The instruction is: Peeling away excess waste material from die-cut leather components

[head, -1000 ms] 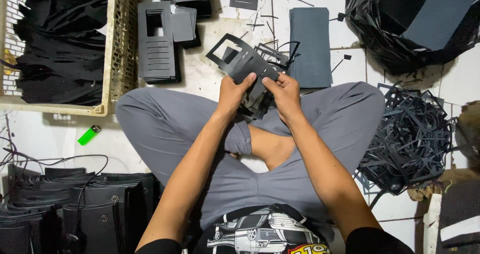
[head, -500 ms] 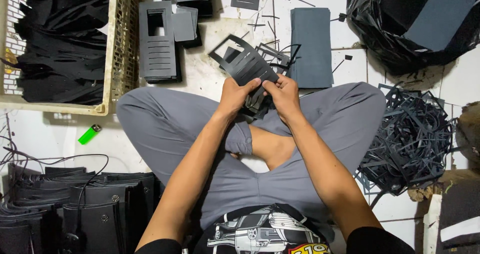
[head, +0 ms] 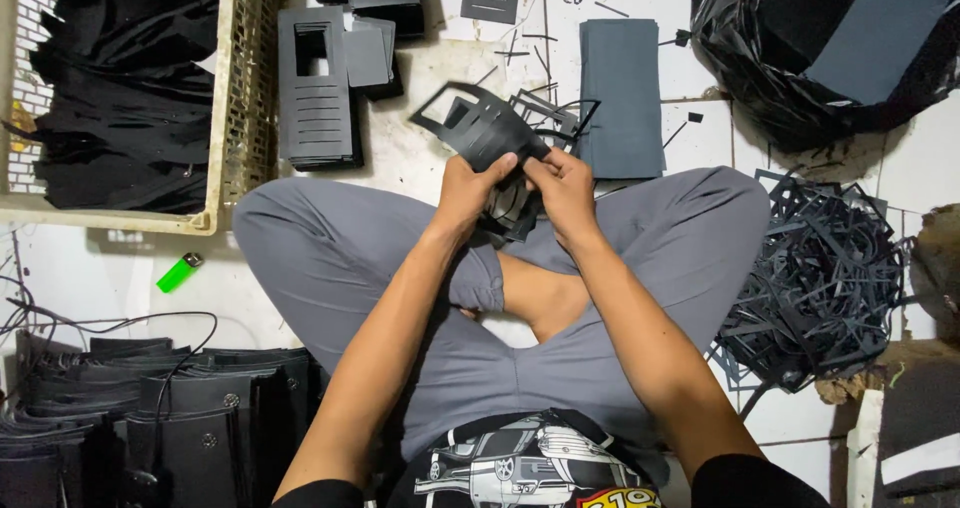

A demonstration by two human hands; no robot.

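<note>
I sit cross-legged on a white tiled floor in grey trousers. Both hands hold a dark grey die-cut sheet (head: 478, 126) with rectangular cut-outs, raised above my knees. My left hand (head: 468, 190) grips its lower left part, thumb on top. My right hand (head: 562, 193) pinches the sheet right beside it, fingers curled. Thin offcut strips hang from the sheet under my hands.
A cream plastic crate (head: 233, 118) of black material stands at left. Stacks of cut grey panels (head: 315, 86) and a plain grey stack (head: 620, 96) lie ahead. A black bag (head: 800, 58) and a heap of offcut scraps (head: 815, 278) lie right. Green lighter (head: 178, 272) and black pieces (head: 150, 418) lie at lower left.
The cut sheet has tilted and shifted slightly in my hands; my fingers have worked along its lower edge. Nothing else has moved.
</note>
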